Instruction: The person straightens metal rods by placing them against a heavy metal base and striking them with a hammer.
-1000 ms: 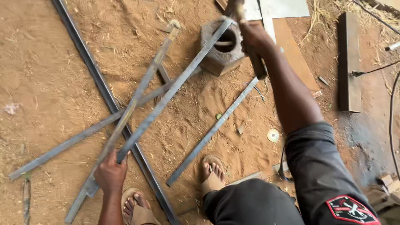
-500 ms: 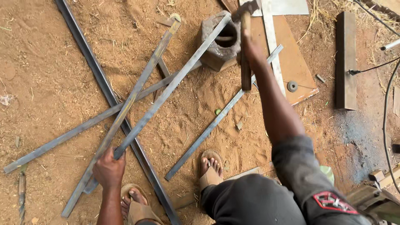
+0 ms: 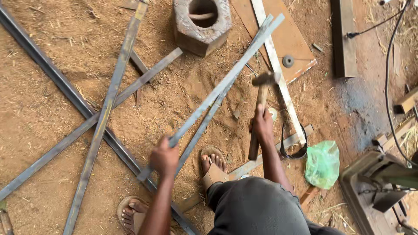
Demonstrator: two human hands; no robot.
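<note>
Sandy dirt floor [image 3: 52,100], workshop yard, no surface in use; all work is at ground level.

Long dark steel bar [image 3: 56,80] runs from 10 o'clock down to 6. Two flat bars [image 3: 109,102] cross over it on the left side.

Hexagonal block with round bore [image 3: 201,24] at 12 o'clock. Brown board [image 3: 289,37] at 1 o'clock, small disc [image 3: 288,61] lying on it. Machine frame [image 3: 376,191] at 4 o'clock, green plastic bag [image 3: 322,163] just beside it.

Work piece: flat steel strip [image 3: 226,80], long axis running 7 to 1 o'clock, far end up over the board. Left hand [image 3: 164,157] closed around its near end, so the strip lies away up-right from that hand.

Right hand [image 3: 262,126] closed on the wooden handle of a hammer [image 3: 261,102], head up near 12, just right of the strip's middle. Right hand is nearer the mid-span; hammer head looks apart from the strip.

Sandalled feet [image 3: 212,167] at 6 o'clock.
</note>
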